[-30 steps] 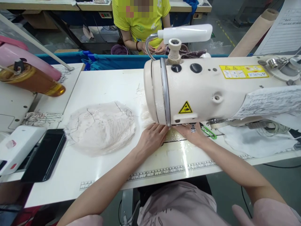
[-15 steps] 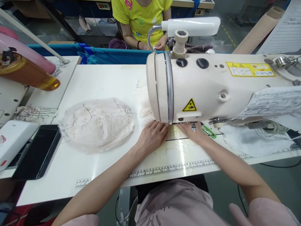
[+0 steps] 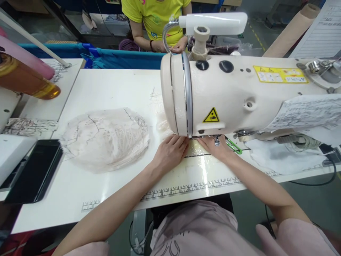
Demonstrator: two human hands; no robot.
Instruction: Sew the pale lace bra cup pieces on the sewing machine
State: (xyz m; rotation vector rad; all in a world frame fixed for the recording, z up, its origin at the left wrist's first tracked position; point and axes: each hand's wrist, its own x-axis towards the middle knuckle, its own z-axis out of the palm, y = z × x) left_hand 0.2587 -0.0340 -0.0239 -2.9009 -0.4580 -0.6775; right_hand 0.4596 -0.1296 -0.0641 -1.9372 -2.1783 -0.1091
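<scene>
The cream sewing machine (image 3: 226, 96) hides the spot under its head where both hands meet. My left hand (image 3: 172, 152) rests palm down at the left of the head, its fingers stretched out and flat beside the cream lace fabric (image 3: 163, 126). My right hand (image 3: 216, 148) reaches in beneath the arm of the machine, with most of its fingers out of sight; whether they grip cloth cannot be seen. Just right of this hand lies a green-handled tool (image 3: 234, 145), perhaps thread snips. A pale lace piece (image 3: 106, 138) with dark thread ends lies on the table to the left.
A black phone (image 3: 34, 170) and an amber bottle (image 3: 29, 78) stand at the left. A printed ruler (image 3: 186, 190) runs along the front edge. White cloth (image 3: 282, 156) lies at the right. Beyond the blue cloth barrier (image 3: 119, 59) sits a person in a yellow shirt (image 3: 160, 21).
The whole view has shifted slightly, so things appear a little further left and higher. Both hands keep nearly the same place at the machine.
</scene>
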